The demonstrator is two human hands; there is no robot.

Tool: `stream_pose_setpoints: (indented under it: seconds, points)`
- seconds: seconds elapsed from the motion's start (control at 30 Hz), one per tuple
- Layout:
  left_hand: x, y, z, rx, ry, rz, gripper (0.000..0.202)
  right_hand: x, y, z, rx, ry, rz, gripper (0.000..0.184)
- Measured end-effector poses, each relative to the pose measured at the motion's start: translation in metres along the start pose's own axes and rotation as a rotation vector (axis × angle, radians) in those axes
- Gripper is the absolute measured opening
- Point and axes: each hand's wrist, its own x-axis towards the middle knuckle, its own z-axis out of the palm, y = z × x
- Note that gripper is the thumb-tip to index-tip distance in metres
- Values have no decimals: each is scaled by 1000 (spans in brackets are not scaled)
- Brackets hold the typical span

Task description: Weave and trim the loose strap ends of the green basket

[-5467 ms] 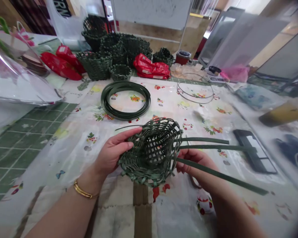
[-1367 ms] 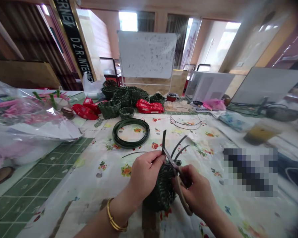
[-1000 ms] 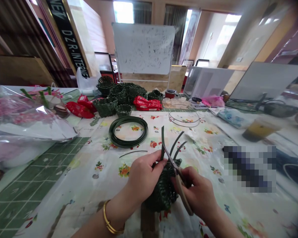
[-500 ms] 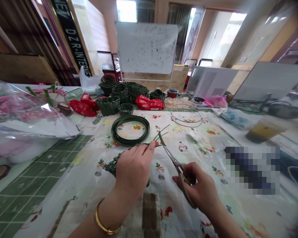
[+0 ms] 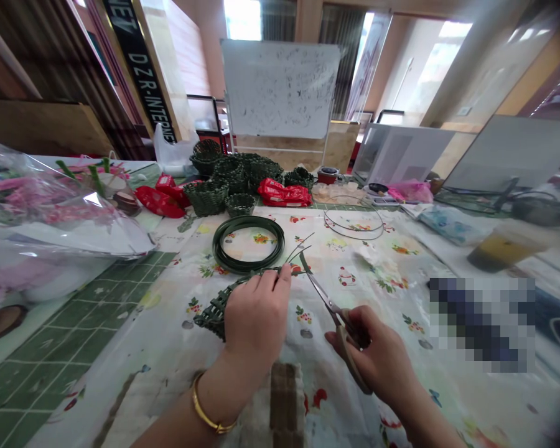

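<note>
Left hand (image 5: 256,317) has its grip wrapped around the half-woven green basket (image 5: 208,314). The basket is lying on its side on the floral tabletop (image 5: 378,274), with loose strips (image 5: 295,254) poking out toward 1 o'clock. Right hand (image 5: 378,354) has its grip closed on the scissors (image 5: 326,302), which point to about 11 o'clock, tips right at those strips. At 12 o'clock from the left hand there's a coil of green strip (image 5: 217,244), with finished baskets (image 5: 208,196) further back.

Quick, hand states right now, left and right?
Left hand: closed, gripping the small dark green woven basket.
Right hand: closed on the tan-handled metal scissors.
</note>
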Motion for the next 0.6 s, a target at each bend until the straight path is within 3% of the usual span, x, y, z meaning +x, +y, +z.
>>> stream_pose_setpoints:
  seconds: [0.37,0.6]
  points:
    - [-2,6,-2,7,-31,13,35,0,3,2,84,-19,-21,31]
    - [-4,14,-2,-46,-31,27,37,-4,1,5,230,-70,61,30]
